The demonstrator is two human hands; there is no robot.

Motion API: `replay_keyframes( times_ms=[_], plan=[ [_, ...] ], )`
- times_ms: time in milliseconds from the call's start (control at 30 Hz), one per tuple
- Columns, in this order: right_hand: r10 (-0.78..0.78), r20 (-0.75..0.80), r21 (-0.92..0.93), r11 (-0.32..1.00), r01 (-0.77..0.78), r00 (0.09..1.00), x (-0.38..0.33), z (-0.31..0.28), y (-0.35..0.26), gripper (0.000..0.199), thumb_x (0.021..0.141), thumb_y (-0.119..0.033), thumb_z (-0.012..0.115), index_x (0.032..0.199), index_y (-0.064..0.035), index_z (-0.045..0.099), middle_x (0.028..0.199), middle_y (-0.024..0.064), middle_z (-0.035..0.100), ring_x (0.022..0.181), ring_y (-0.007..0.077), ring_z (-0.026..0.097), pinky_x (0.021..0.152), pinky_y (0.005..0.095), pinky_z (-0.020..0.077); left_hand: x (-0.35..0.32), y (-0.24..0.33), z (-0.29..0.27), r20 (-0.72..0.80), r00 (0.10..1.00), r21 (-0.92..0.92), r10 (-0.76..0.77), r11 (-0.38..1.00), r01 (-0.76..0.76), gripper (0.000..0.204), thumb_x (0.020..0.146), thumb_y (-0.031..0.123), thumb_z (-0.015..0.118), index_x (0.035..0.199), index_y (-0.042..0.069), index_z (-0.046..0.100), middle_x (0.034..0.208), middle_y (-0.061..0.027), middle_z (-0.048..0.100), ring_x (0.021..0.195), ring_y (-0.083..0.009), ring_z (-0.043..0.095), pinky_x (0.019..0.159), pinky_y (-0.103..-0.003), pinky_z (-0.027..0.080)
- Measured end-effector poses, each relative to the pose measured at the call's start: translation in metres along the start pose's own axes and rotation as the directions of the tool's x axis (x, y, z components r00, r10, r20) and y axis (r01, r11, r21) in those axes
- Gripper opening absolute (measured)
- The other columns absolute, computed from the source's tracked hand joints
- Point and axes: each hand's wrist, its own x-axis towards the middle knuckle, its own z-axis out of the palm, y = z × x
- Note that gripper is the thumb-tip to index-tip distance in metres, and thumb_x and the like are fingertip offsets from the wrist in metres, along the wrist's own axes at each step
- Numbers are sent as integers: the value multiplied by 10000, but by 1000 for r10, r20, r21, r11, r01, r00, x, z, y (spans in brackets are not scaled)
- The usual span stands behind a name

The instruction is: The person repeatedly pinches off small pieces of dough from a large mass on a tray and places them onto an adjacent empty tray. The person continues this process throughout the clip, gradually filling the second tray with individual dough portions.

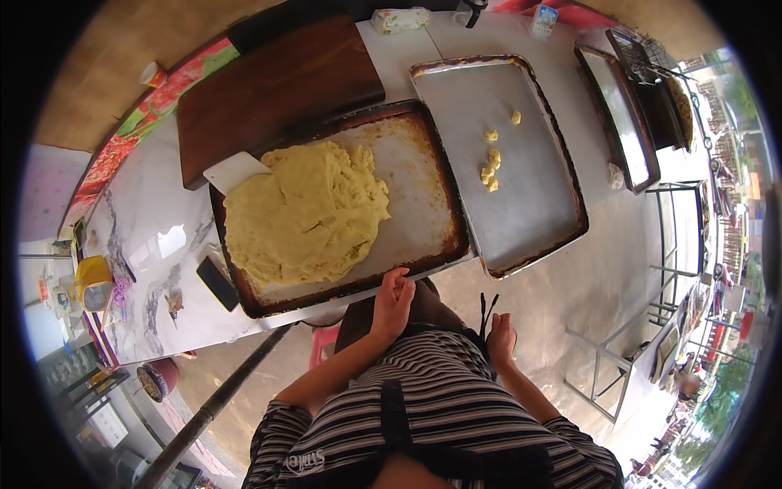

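My left hand [393, 303] hovers by the near edge of a dark-rimmed baking tray [423, 220], its fingers loosely bent and apart, with nothing visible in them. A large mound of yellow dough [305, 212] fills the tray's left part. A white scraper [236, 171] leans at the dough's upper left. My right hand [501, 338] hangs at my side, loosely open and empty as far as I can see, beside two thin black cord ends [487, 308]. On the right, a second baking tray [521, 228] with a grey surface carries several small dough pieces [494, 156].
A brown wooden board [277, 81] lies behind the dough tray. To its left a black phone [217, 284] rests on the marble-patterned table [147, 285]. Other trays [619, 118] stand at the far right. A dark pole [216, 403] slants at lower left; a metal frame [599, 367] is at right.
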Motion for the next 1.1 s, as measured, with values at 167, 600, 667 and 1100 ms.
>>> replay_keyframes(
  times_ms=[167,600,667,1100],
  plan=[
    [59,3,40,997,-60,998,2,9,-4,283,982,-293,459,859,-39,458,687,193,569,661,412,565,566,498,416,-5,6,-7,10,997,29,82,996,-82,313,953,116,533,1227,-8,449,848,-23,527,698,-54,495,617,-195,410],
    [143,278,411,876,-252,950,9,-29,-85,316,971,-300,458,786,-46,490,576,76,503,468,174,473,454,352,376,-66,33,-94,-295,925,42,238,971,-236,308,938,44,501,1240,24,443,864,-24,520,686,-50,466,561,-193,372],
    [44,131,489,866,-103,990,24,-25,-90,319,976,-297,455,794,-37,476,584,74,508,486,161,477,470,351,381,-70,38,-105,-338,907,66,251,968,-243,296,940,33,488,1233,27,446,862,-21,518,681,-46,457,550,-194,358],
    [-775,285,479,625,616,564,101,-5,-243,444,829,-162,676,1238,-65,535,1240,140,554,1121,299,553,921,356,447,41,139,-97,190,703,952,685,45,-302,728,732,200,736,1342,0,394,1412,-193,358,1310,-381,328,1080,-485,267]
  ],
)
